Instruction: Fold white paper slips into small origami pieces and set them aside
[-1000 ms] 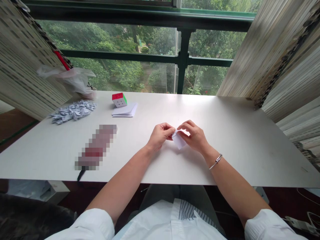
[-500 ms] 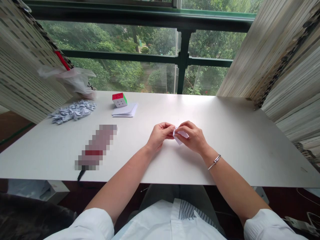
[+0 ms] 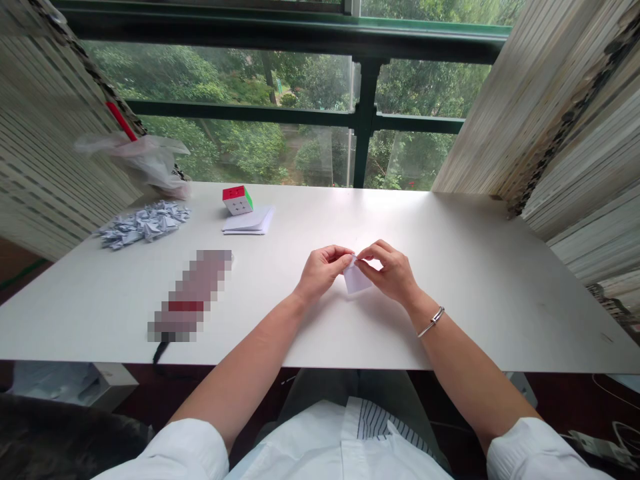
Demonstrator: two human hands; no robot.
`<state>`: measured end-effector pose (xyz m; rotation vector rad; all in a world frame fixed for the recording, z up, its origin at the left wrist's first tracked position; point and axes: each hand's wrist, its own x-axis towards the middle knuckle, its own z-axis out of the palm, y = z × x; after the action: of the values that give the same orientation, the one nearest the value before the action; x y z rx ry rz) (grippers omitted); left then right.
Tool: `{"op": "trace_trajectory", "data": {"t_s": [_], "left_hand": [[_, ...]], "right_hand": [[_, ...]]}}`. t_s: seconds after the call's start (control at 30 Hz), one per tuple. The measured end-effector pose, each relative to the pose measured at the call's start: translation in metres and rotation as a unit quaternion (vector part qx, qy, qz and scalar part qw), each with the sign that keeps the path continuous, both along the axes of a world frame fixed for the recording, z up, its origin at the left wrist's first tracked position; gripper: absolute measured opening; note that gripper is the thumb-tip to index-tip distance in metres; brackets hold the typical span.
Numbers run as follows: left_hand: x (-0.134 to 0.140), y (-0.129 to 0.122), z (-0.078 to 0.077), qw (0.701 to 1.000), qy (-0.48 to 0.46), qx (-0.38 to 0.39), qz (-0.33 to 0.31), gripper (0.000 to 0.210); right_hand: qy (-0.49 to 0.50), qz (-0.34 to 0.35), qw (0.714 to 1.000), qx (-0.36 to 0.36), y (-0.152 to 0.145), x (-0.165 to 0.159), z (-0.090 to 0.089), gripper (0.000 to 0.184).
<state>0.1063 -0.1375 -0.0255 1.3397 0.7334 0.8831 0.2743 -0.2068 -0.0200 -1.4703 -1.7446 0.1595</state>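
Between my hands, just above the white table (image 3: 280,307), is a small piece of white paper (image 3: 357,280). Its lower part hangs down as a flat sheet, while the top edge is covered by my fingertips. My left hand (image 3: 325,270) pinches the upper left corner between thumb and fingers. From the other side, my right hand (image 3: 389,268) pinches the top edge close to the left fingertips. Any folds under the fingers are hidden.
A puzzle cube (image 3: 238,200) rests against a stack of white paper (image 3: 249,221) at the back. Left of it lies a pile of folded paper pieces (image 3: 145,225), with a plastic bag (image 3: 150,160) behind. A blurred-out object (image 3: 193,293) with a black strap lies front left.
The paper has turned so its flat lower part now faces me. My right fingers have moved up to its top edge, nearer the left fingertips.
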Motion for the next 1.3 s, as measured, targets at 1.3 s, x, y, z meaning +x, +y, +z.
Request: {"op": "trace_trajectory", "data": {"t_s": [1.3], "left_hand": [[0.01, -0.011, 0.001, 0.998, -0.016, 0.049, 0.022, 0.021]], "right_hand": [[0.308, 0.051, 0.936, -0.164, 0.009, -0.003, -0.002, 0.017]]}}
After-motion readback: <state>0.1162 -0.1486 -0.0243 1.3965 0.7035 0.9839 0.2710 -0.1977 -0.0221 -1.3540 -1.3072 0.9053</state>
